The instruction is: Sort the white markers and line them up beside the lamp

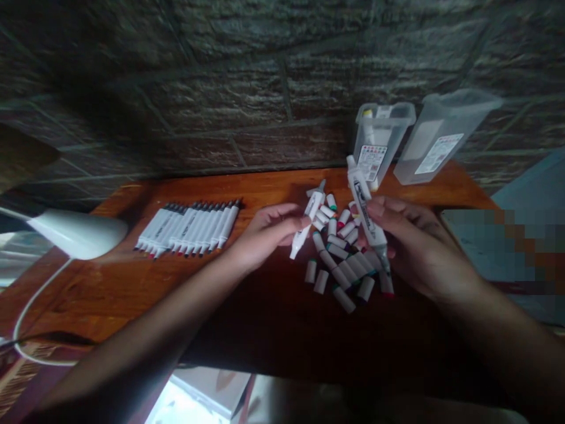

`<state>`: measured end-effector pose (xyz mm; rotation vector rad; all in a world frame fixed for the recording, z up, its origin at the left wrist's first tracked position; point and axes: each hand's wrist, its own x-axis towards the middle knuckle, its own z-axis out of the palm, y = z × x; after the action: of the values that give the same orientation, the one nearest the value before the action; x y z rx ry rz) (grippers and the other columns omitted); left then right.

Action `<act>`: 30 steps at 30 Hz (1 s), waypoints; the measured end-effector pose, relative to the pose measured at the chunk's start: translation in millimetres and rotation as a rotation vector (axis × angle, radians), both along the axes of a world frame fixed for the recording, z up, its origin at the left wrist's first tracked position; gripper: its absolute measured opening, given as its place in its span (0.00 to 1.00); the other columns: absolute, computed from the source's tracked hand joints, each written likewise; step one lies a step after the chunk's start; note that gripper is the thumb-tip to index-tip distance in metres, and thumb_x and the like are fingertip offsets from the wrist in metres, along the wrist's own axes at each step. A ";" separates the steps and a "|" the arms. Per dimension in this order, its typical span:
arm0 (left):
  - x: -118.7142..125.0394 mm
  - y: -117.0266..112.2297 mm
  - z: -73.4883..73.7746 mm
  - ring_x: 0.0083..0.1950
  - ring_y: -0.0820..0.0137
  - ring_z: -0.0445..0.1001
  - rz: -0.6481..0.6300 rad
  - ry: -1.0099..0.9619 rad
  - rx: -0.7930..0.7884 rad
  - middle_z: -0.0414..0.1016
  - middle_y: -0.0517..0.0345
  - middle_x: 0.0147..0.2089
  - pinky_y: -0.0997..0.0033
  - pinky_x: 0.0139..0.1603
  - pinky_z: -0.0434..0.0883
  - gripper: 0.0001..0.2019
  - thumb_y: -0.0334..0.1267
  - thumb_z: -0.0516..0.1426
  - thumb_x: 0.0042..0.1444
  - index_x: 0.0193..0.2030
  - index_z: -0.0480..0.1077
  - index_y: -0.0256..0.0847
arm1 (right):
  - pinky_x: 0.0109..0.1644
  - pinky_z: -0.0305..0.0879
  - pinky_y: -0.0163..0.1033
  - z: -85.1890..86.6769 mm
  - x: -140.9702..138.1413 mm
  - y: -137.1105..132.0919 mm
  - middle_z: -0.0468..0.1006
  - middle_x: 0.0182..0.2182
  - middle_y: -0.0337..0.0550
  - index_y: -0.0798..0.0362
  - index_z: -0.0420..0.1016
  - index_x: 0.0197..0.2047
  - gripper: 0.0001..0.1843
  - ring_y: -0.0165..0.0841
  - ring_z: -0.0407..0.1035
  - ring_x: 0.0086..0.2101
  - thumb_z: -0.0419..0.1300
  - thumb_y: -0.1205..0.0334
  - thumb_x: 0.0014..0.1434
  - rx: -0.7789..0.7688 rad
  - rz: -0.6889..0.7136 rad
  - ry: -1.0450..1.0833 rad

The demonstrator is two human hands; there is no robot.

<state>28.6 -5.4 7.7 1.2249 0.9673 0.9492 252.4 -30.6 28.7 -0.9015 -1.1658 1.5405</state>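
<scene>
My left hand (278,229) is closed around a white marker (313,204) with no caps, tilted with its grey end up. Between the fingers and thumb of my right hand (410,235) is a second white marker (365,206), its dark-tipped end pointing down. Under and between both hands lies a loose pile of white marker caps (351,271), with coloured ends in green, red and other shades. Left of my left hand, several uncapped white markers (189,227) lie side by side in a row on the wooden table (132,294).
Two clear plastic containers stand by the brick wall (198,106): the nearer container (373,159) holds a marker with a yellow end, and the other container (435,153) leans to the right. A white lamp (79,232) with its cord is at the left. A lit white object (194,397) shows below the table edge.
</scene>
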 end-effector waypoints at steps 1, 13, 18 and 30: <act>-0.2 1.7 -2.3 0.22 0.81 0.60 0.033 -0.026 -0.009 0.67 0.66 0.24 0.81 0.21 0.56 0.13 0.43 0.66 0.49 0.32 0.72 0.36 | 0.19 0.52 0.31 1.0 0.2 -0.2 0.73 0.22 0.35 0.50 0.78 0.32 0.13 0.23 0.58 0.18 0.69 0.49 0.55 0.018 -0.024 0.009; 0.3 7.9 -8.3 0.22 0.81 0.57 0.077 -0.008 0.078 0.63 0.67 0.23 0.79 0.22 0.52 0.13 0.44 0.66 0.49 0.32 0.70 0.36 | 0.20 0.52 0.30 4.6 -0.9 1.8 0.70 0.20 0.34 0.50 0.74 0.28 0.14 0.23 0.57 0.18 0.69 0.51 0.55 0.062 -0.127 0.081; 2.0 5.8 -5.7 0.21 0.81 0.56 0.030 -0.021 0.103 0.63 0.67 0.22 0.78 0.21 0.51 0.14 0.45 0.65 0.52 0.32 0.70 0.36 | 0.19 0.49 0.31 -0.4 4.6 9.0 0.70 0.20 0.34 0.51 0.72 0.29 0.16 0.22 0.51 0.17 0.68 0.48 0.55 0.028 -0.197 0.079; 6.0 -1.7 -1.8 0.20 0.81 0.58 -0.051 -0.098 0.118 0.70 0.65 0.25 0.77 0.21 0.54 0.11 0.40 0.65 0.51 0.35 0.72 0.37 | 0.21 0.45 0.34 -1.7 0.9 8.6 0.73 0.23 0.34 0.49 0.71 0.33 0.14 0.23 0.46 0.18 0.65 0.49 0.58 0.073 -0.110 -0.015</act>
<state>34.6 -7.1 5.8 1.2834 0.8091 1.0276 253.3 -22.0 27.1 -0.9145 -1.1563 1.3969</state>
